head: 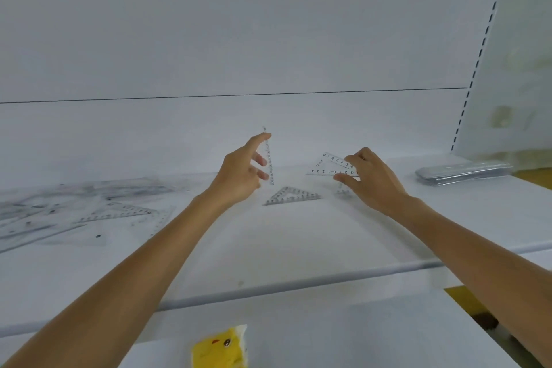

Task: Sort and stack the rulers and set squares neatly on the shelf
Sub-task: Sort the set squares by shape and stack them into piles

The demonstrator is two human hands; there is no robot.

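Two bare hands are reaching over a white shelf (298, 248) from the near side. The left hand (242, 172) is holding an upright clear piece (270, 170) that is showing only its thin graduated edge, so whether it is a ruler or a set square cannot be told; the index finger is stretching up to the top end while the other fingers are spreading apart along its side, and the thumb is lying out of sight. The right hand (370, 179) is pinching a clear set square (328, 166) by its right corner, with the thumb below and the curled fingers above, and is carrying it tilted just above the shelf with its printed numbers facing the camera. Between the two hands a second set square (291, 196) is lying flat on the shelf, apart from both. A loose pile of clear rulers and set squares (74, 209) is lying well to the left, overlapping at many angles. A neat stack of clear pieces (460, 172) is sitting at the far right, near the slotted post (484, 48). A yellow packet (219, 348) is lying on the lower shelf at the bottom edge.
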